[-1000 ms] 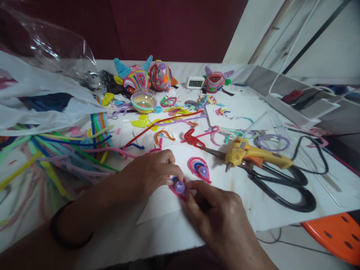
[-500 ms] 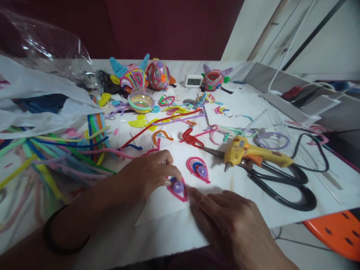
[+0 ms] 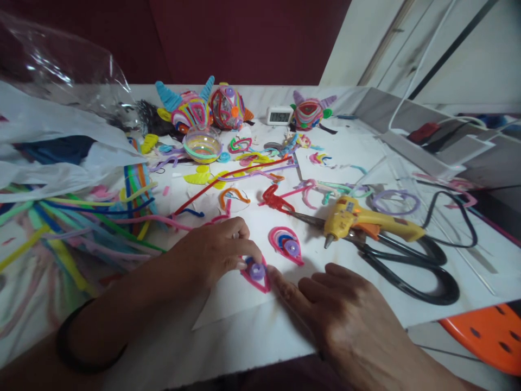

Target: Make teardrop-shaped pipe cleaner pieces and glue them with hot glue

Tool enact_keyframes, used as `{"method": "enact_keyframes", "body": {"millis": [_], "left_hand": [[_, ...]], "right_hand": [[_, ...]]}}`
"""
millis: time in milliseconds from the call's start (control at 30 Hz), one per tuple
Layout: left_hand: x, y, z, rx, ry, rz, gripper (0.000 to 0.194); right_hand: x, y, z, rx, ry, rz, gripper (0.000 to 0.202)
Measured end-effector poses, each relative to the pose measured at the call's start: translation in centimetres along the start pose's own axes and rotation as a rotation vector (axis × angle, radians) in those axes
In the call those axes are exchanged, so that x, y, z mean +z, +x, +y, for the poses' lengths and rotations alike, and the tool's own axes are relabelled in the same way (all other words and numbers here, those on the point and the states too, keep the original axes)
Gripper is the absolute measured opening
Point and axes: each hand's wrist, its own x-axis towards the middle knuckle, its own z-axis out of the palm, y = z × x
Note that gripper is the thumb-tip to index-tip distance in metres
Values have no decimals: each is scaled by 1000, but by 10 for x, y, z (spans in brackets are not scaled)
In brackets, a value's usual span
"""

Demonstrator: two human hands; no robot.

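On a white sheet point(image 3: 226, 304) lies a teardrop outline of pink pipe cleaner point(image 3: 261, 287) with a purple coil point(image 3: 256, 271) inside it. My left hand point(image 3: 220, 247) comes in from the left, its thumb and index finger pinched at the upper left of the outline. A bit of blue pipe cleaner point(image 3: 248, 261) shows at these fingertips. My right hand point(image 3: 337, 309) points its index finger against the outline's right side; its other fingers are curled and hold nothing I can see. Just above lies a fuller teardrop point(image 3: 280, 237) with pink, white and blue rows and a purple coil.
To the right lie a yellow glue gun point(image 3: 345, 220) and black-handled scissors point(image 3: 443, 293). Loose pipe cleaners point(image 3: 52, 239) spread at the left. Decorated balls point(image 3: 191, 111), a clear bowl-like dome point(image 3: 202, 145) and a small digital clock point(image 3: 279, 115) stand at the back.
My right hand has shifted slightly, its fingers more curled and its index finger standing out against the outline. My left hand stays almost where it was.
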Motion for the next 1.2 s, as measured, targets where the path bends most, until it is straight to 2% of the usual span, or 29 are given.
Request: {"method": "enact_keyframes", "body": {"millis": [100,233,600,1200], "left_hand": [[0,0,0,-1,-2,4,24],[1,0,-2,16,2,7,24],[1,0,-1,20,-4,17,26],[2,1,-4,49,-3,17,26]], "right_hand": [[0,-1,2,-22,-12,17,53],[1,-1,3,-40,-45,51,51],[1,0,5,-59,-21,30,43],[1,0,7,-60,1,10,52]]}}
